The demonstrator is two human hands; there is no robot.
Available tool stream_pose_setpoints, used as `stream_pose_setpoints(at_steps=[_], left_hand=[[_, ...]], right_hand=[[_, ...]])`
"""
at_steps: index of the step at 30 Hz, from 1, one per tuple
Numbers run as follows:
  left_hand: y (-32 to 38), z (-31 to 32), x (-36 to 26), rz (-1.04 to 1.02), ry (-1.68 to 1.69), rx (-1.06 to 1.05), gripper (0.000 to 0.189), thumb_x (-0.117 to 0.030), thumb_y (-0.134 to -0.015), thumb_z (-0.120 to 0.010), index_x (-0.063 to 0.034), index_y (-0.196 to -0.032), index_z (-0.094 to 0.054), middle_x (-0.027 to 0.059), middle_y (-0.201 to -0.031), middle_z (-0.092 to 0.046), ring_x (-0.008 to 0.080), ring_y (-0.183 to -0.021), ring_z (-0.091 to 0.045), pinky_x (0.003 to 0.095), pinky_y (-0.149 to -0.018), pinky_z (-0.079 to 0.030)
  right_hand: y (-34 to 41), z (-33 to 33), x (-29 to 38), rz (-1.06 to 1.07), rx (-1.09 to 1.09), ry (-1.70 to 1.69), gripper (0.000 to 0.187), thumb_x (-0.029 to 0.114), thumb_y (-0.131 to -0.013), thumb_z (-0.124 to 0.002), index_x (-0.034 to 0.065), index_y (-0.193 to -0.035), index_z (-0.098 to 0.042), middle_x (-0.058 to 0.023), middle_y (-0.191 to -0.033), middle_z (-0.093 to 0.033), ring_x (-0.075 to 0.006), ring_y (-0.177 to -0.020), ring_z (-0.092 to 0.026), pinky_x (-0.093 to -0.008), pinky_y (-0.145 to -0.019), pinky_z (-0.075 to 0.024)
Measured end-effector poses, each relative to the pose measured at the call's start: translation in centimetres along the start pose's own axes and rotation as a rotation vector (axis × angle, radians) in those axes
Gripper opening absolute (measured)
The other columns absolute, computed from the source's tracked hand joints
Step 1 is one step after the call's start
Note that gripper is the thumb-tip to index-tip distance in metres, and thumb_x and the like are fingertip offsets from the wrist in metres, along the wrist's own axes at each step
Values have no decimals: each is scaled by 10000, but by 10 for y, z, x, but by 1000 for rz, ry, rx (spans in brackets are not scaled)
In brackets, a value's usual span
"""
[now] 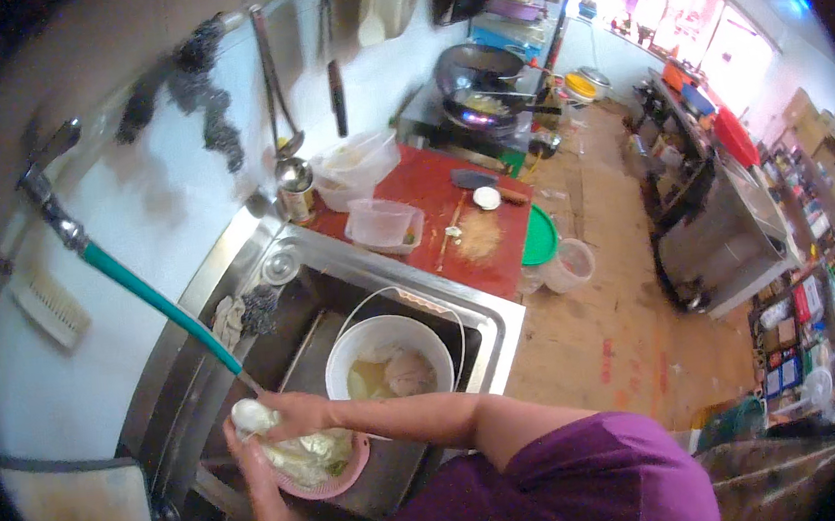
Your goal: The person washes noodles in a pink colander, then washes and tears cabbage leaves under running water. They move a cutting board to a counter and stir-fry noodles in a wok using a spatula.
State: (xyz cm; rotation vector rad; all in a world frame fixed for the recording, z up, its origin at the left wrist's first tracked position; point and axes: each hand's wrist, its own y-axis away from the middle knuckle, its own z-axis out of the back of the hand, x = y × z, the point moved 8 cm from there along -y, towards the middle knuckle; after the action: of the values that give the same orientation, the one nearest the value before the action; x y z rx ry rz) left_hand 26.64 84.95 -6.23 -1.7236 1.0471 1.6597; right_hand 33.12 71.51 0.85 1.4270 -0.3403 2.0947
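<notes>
Over the left part of a steel sink (301, 381), my left hand (245, 444) and my right hand (298, 413) hold a white rounded item (251, 412) between them. Its kind is not clear. The mouth of a green hose (158, 304) ends just above my right hand, with a short streak of water below it. Directly under my hands, a pink plastic basket (361, 462) holds pale green leaf vegetables (322, 447). My right forearm crosses the near rim of a white bucket (333, 366), which contains cloudy liquid and a pinkish lump (408, 372).
A red board (447, 257) beyond the sink carries a cleaver (474, 178), clear plastic tubs (384, 224) and brown crumbs. Farther back, a wok (479, 77) sits on a stove. A green lid (539, 235) and a tub (567, 265) are right of the board.
</notes>
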Motion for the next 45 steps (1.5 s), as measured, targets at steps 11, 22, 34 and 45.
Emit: stream_pose_setpoints(at_steps=[11, 22, 34, 45], left_hand=[[16, -16, 3, 300, 530, 204, 504, -373, -813, -434, -31, -1183, -461, 120, -1146, -499, 264, -1044, -498, 410, -882, -417], [1, -16, -5, 149, 399, 86, 401, -144, -830, -586, -57, -1191, -434, 100, -1102, -524, 218, -1012, -520, 354, -848, -449], [-6, 11, -65, 48, 63, -152, 209, -97, -714, -718, -73, -851, -562, 12, -725, -563, 98, -612, -522, 242, -521, -421], [-28, -21, -68, 39, 68, -219, 216, -149, -704, -729, -77, -796, -547, -18, -678, -517, 88, -591, -475, 252, -507, -376]], right_hand=[[-3, -22, -13, -163, 193, -456, 556, 459, -867, -429, 112, -1300, -389, -187, -1082, -550, -257, -1053, -523, -342, -921, -387], [7, 11, 10, -166, -66, -20, 712, 487, -685, -646, 28, -1184, -430, -190, -1047, -579, -322, -995, -560, -413, -855, -429], [-32, -68, -75, 291, 157, -305, 403, 84, -771, -608, 39, -1161, -516, -67, -1075, -574, -143, -976, -537, -302, -844, -434], [2, -49, -21, -213, 528, -1202, 700, 486, -808, -564, 34, -1301, -356, -109, -1229, -491, -245, -1111, -481, -359, -953, -376]])
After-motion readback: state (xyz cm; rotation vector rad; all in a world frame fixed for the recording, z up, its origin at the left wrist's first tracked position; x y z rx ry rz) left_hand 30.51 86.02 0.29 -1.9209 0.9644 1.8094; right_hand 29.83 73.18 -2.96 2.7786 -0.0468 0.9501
